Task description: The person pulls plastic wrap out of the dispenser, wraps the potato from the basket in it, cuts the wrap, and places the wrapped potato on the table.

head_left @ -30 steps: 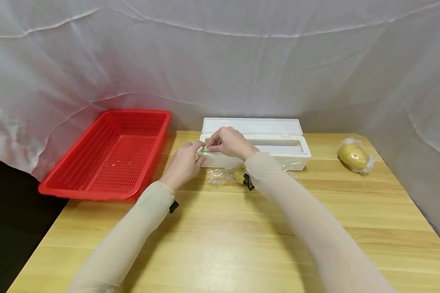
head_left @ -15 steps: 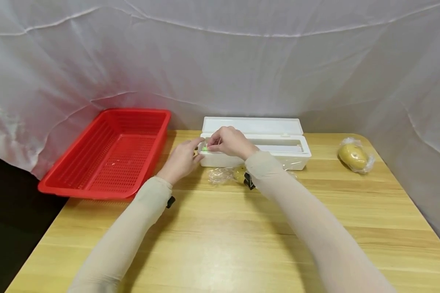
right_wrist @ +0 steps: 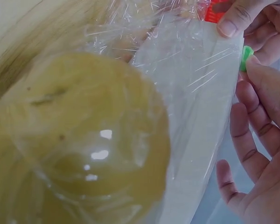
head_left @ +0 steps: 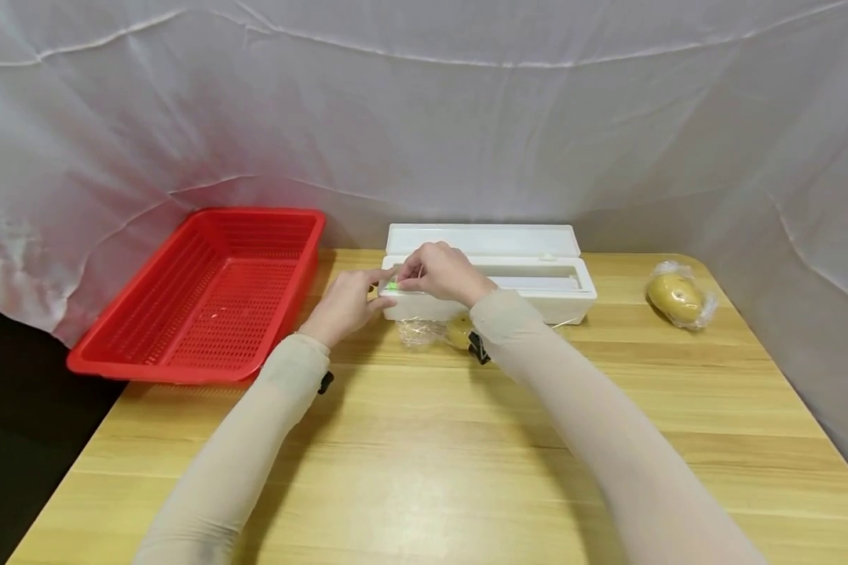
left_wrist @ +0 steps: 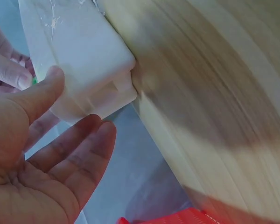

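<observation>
A white cling film dispenser (head_left: 491, 306) lies across the back of the table, its long lid raised behind it. My left hand (head_left: 342, 304) holds its left end, thumb on the front face and index finger reaching over the rim. Close beside it, my right hand (head_left: 438, 275) pinches a small green slide cutter (right_wrist: 246, 58) at the same end. Clear film (right_wrist: 177, 65) hangs over the dispenser's front. A yellow fruit, perhaps a mango (right_wrist: 93, 135), sits against the front under film; the right wrist partly hides it in the head view.
A red slotted basket (head_left: 268, 337) stands on the left, overhanging the table edge. Another yellow fruit (head_left: 674, 298), wrapped in film, rests near the right edge. A pale cloth (head_left: 466, 141) hangs behind the wooden table (head_left: 424, 439).
My left hand has shifted slightly back and left around the dispenser's end, with the thumb now lower on its front. The right hand stays at the green slide cutter.
</observation>
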{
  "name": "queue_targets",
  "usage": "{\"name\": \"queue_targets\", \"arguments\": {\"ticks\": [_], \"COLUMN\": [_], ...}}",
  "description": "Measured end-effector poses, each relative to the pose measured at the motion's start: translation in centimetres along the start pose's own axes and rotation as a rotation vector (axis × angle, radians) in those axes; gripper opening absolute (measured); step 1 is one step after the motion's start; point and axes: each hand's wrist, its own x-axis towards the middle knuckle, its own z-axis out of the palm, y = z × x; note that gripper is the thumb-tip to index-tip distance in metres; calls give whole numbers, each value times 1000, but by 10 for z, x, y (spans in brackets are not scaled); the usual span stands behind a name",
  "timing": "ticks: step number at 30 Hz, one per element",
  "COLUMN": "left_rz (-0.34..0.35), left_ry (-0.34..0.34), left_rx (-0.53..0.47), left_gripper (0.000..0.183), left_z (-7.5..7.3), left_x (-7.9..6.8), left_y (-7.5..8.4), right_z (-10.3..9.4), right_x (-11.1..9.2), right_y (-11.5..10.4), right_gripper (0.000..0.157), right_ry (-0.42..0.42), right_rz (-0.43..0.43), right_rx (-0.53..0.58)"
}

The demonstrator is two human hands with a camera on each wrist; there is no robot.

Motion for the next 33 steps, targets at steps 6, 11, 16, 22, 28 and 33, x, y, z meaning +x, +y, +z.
{"name": "queue_targets", "arguments": {"ticks": [6,11,16,22,28,33], "left_rz": [2,8,5,5,18,22], "left_ry": [-16,-26,-32,-23,-21,52], "left_rx": [-8,-8,-4,0,68,74], "left_gripper": [54,53,52,51,52,39], "left_z": [-1,-1,-2,-2,-2,-2], "left_x": [2,3,1,2,-4,-16], "left_y": [0,0,1,1,2,12], "right_z": [-2,-4,-6,-10,-7,-11], "right_x": [-3,-7,-11,-14,-13,-14], "right_y": [0,2,5,9,11,12], "right_gripper": [13,14,14,13,12,12], "right_ry": [3,-4,-12,-1,1,-4], "right_rz": [-10,-8,-10,-2,8,18], "right_rx": [-44,-68,-83,-66,-36,-19]}}
